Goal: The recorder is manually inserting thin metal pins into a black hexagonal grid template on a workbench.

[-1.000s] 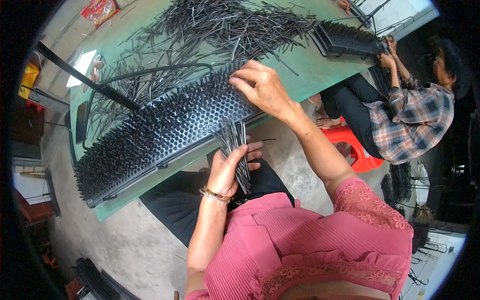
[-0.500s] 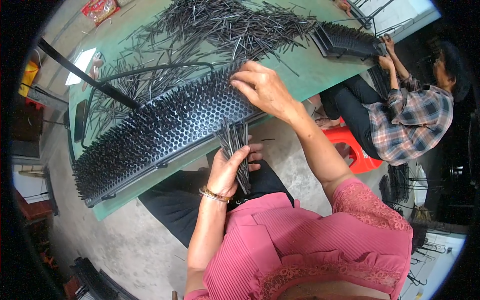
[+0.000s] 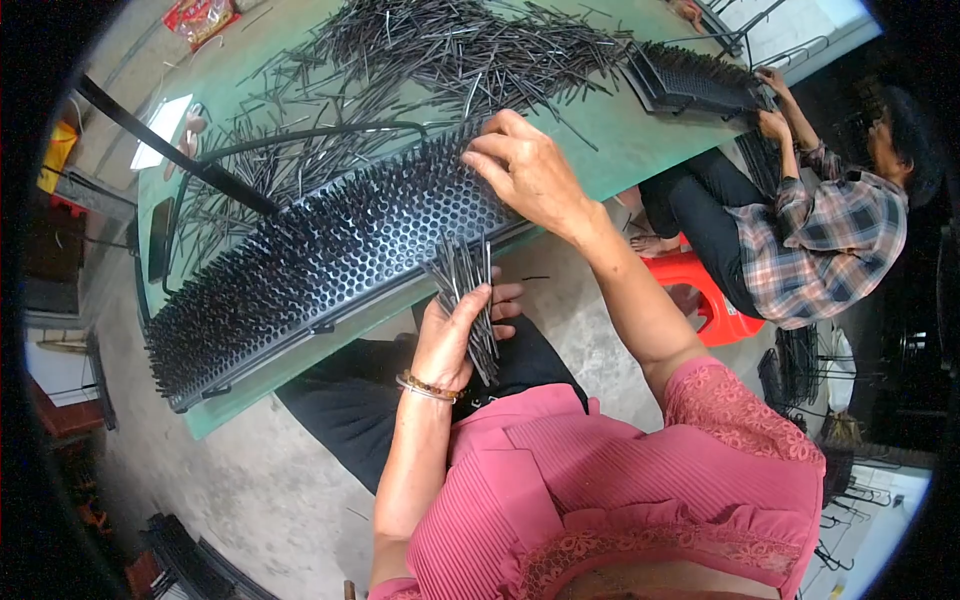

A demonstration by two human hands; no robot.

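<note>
A long, curved black panel full of round holes (image 3: 375, 235) lies along the near edge of the table. Short dark strips (image 3: 225, 300) stand upright in many of its holes, densest at the left end and the far side. My left hand (image 3: 450, 335) is closed around a bundle of thin dark strips (image 3: 462, 280), just below the panel's near edge. Over the panel's right end, my right hand (image 3: 530, 175) is pinched, thumb against fingers, at the rows of standing strips. Whatever lies between those fingertips is hidden.
Behind the panel, a heap of loose dark strips (image 3: 440, 50) covers much of the green tabletop (image 3: 610, 130). A black bar (image 3: 175, 150) slants up from the panel. At right, a co-worker in a plaid shirt (image 3: 820, 235) handles a similar panel (image 3: 695, 85) beside a red stool (image 3: 705, 300).
My right hand stays at the same end of the panel, its fingers slightly shifted and raised. The left hand and its bundle have moved very little. The co-worker's hands have shifted slightly.
</note>
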